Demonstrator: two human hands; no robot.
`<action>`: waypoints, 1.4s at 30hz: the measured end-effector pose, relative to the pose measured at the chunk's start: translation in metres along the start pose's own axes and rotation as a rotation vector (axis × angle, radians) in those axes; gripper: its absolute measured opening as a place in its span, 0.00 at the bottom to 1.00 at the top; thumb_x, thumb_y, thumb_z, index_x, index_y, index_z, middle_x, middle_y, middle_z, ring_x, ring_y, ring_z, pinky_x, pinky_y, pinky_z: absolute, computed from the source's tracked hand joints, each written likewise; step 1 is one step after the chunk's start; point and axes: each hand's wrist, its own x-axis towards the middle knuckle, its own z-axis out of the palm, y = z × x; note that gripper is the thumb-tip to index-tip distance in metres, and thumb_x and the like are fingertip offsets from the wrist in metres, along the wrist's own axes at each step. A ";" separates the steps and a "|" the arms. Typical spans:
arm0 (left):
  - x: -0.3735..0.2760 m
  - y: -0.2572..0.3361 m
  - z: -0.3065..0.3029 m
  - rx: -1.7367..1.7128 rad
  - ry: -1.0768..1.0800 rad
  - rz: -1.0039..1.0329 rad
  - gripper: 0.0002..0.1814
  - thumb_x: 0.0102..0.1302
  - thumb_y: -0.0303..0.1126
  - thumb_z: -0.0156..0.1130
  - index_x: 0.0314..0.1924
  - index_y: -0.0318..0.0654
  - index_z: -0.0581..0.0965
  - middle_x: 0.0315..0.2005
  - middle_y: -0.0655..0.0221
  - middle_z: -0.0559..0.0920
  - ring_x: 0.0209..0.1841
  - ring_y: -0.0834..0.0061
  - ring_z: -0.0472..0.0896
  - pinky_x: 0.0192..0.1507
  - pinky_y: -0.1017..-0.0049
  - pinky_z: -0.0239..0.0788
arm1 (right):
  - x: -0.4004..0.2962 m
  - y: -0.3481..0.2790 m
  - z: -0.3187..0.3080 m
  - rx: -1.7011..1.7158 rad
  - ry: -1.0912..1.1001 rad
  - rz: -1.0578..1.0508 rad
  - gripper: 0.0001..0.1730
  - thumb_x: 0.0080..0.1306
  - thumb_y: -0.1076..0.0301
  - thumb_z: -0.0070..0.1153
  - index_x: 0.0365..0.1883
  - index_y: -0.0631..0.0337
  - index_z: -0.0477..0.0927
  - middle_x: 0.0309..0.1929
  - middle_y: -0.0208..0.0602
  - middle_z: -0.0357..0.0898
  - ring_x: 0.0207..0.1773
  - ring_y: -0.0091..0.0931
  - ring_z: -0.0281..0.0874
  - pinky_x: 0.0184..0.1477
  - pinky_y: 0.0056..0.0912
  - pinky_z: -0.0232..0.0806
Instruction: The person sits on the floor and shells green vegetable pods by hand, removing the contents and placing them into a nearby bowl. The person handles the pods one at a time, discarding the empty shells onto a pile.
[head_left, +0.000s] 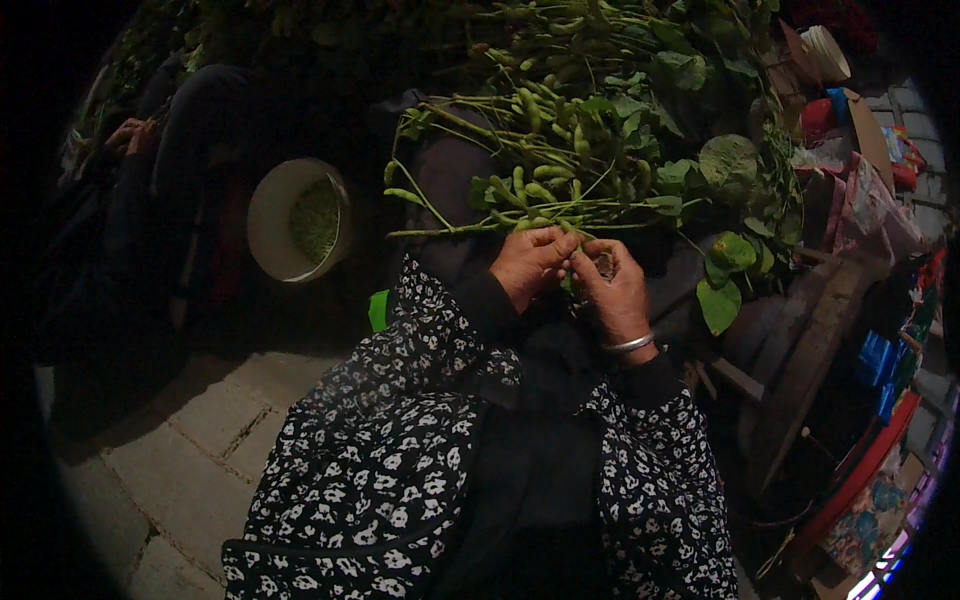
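Observation:
My left hand (529, 264) and my right hand (615, 289) meet in front of my body, fingertips pinched together around a small green soybean pod (568, 227). The fingers hide most of that pod. Just beyond them, a heap of cut soybean stalks (551, 139) lies across my lap, thick with plump green pods and leaves. One bare stalk end (427, 232) sticks out to the left of my hands. A silver bangle (628, 344) circles my right wrist.
On the left stands a pale plastic bucket (259, 221) with small green contents (315, 221). Beyond it, another person's hand (133, 136) and bent knee are in shadow. More stalks (577, 30) pile up ahead. Wooden furniture (814, 360) and a pink bag (874, 214) are at right.

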 end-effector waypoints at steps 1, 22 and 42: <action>0.001 -0.003 0.000 0.016 0.006 0.044 0.12 0.67 0.39 0.58 0.40 0.37 0.76 0.28 0.79 0.76 0.27 0.90 0.70 0.31 0.87 0.63 | -0.004 -0.007 0.000 0.102 -0.036 0.125 0.07 0.64 0.70 0.56 0.36 0.65 0.76 0.28 0.27 0.75 0.28 0.17 0.70 0.31 0.20 0.65; -0.001 -0.006 0.005 0.218 0.077 0.134 0.12 0.68 0.39 0.55 0.34 0.37 0.74 0.23 0.76 0.74 0.23 0.87 0.69 0.25 0.86 0.59 | -0.008 -0.009 -0.009 0.024 -0.198 0.060 0.13 0.67 0.70 0.49 0.44 0.72 0.75 0.29 0.30 0.77 0.26 0.15 0.70 0.28 0.16 0.65; -0.004 0.005 -0.009 0.178 -0.141 0.128 0.15 0.65 0.31 0.57 0.47 0.28 0.74 0.31 0.71 0.79 0.31 0.86 0.74 0.32 0.86 0.65 | -0.010 -0.012 -0.012 0.339 -0.179 0.333 0.10 0.67 0.69 0.50 0.41 0.67 0.76 0.26 0.29 0.76 0.23 0.13 0.69 0.21 0.13 0.60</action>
